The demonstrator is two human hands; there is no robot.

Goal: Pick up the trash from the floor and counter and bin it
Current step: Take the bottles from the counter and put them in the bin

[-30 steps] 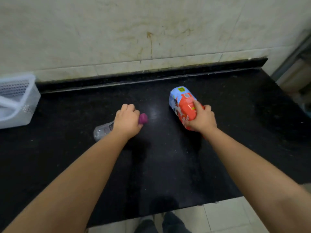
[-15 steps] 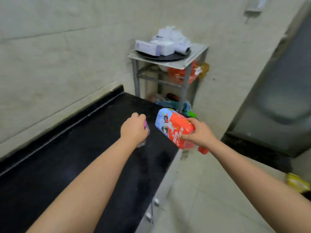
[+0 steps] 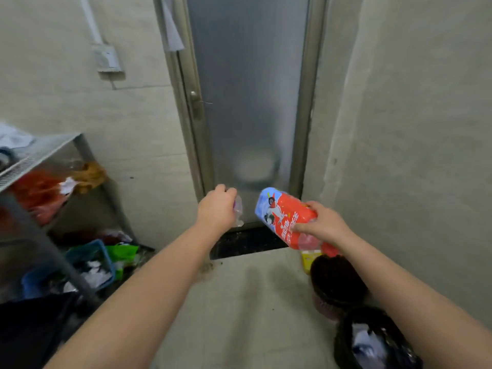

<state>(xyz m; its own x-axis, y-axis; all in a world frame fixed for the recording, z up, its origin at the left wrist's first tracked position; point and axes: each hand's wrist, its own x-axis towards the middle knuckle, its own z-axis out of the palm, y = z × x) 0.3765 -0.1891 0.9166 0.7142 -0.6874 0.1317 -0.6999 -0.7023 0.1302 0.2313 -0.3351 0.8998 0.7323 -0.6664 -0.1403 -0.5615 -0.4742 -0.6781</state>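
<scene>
Head view: carry-to-bin step judged in hand. Left hand (image 3: 217,209) grip is clamped on a crumpled clear plastic bottle (image 3: 238,213); right hand (image 3: 323,223) grip is clamped on a red-and-blue printed bottle (image 3: 282,215), both held mid-air before the frosted door (image 3: 247,102). Next, both are likely to be swung right and down over the black-lined bin (image 3: 372,339), then released.

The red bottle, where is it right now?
The red bottle is in the right hand, held above the floor in front of the frosted door, right of the left hand.
</scene>
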